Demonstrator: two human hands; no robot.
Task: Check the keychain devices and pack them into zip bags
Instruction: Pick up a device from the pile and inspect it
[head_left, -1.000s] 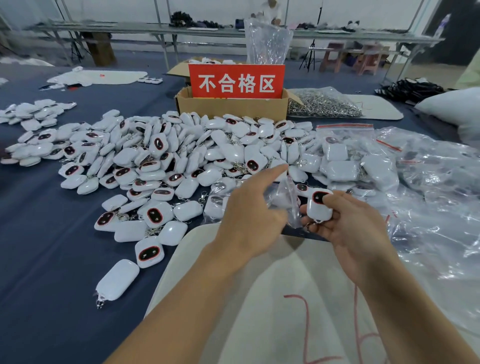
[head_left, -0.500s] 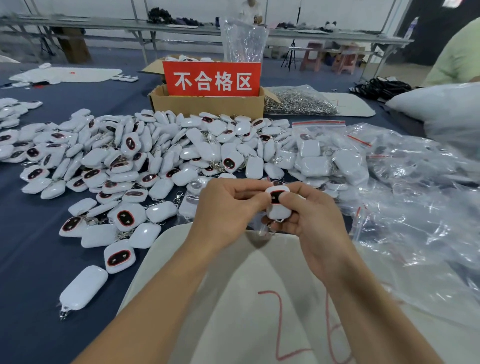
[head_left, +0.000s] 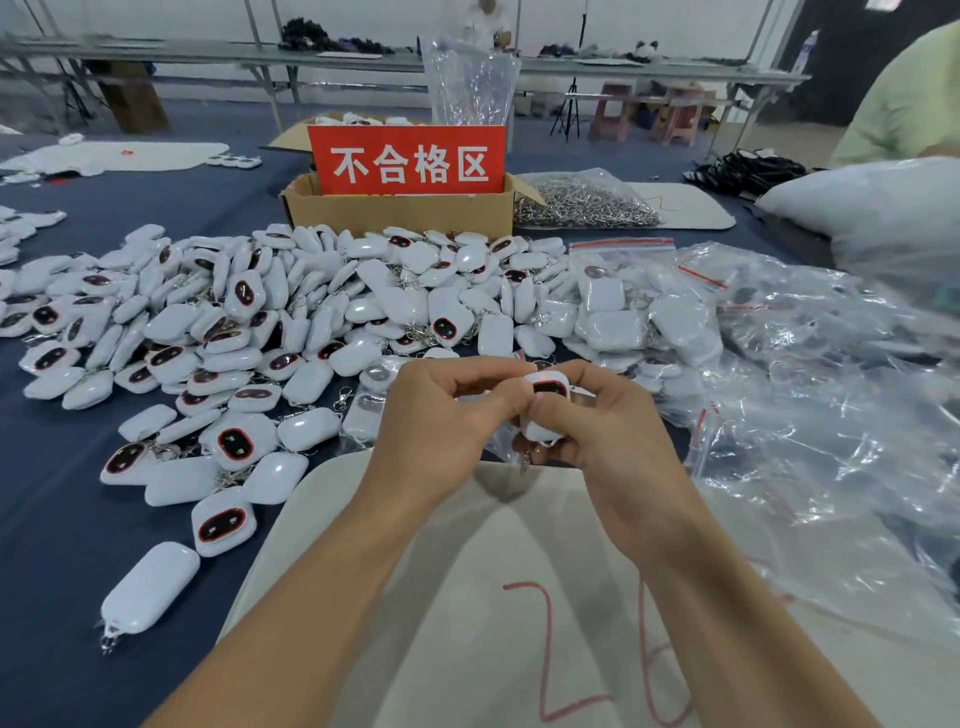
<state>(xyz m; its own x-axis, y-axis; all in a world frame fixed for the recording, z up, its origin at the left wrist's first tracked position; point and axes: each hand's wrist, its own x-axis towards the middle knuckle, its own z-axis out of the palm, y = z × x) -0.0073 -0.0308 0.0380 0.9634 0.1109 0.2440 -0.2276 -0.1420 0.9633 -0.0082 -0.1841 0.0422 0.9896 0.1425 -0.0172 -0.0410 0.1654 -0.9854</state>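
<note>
Both hands meet over the white mat's (head_left: 467, 597) far edge around one white keychain device (head_left: 545, 410) with a dark red-rimmed face. My right hand (head_left: 597, 431) grips it from the right, thumb on its front. My left hand (head_left: 441, 415) pinches its top left corner with curled fingers. A small red light glows at the device's top. Its metal clasp hangs below, and a clear zip bag (head_left: 501, 441) is tucked under the hands. A big heap of loose devices (head_left: 291, 317) covers the blue table beyond.
A cardboard box (head_left: 400, 210) with a red Chinese sign stands behind the heap. Beside it lies a bag of metal clasps (head_left: 582, 202). Bagged devices and clear zip bags (head_left: 810, 374) pile up on the right. Another person's green sleeve (head_left: 904, 98) shows far right.
My left hand came off the zip bag and joined my right hand on the device. Both hands drew together at the mat's edge; a red light now shows on the device.
</note>
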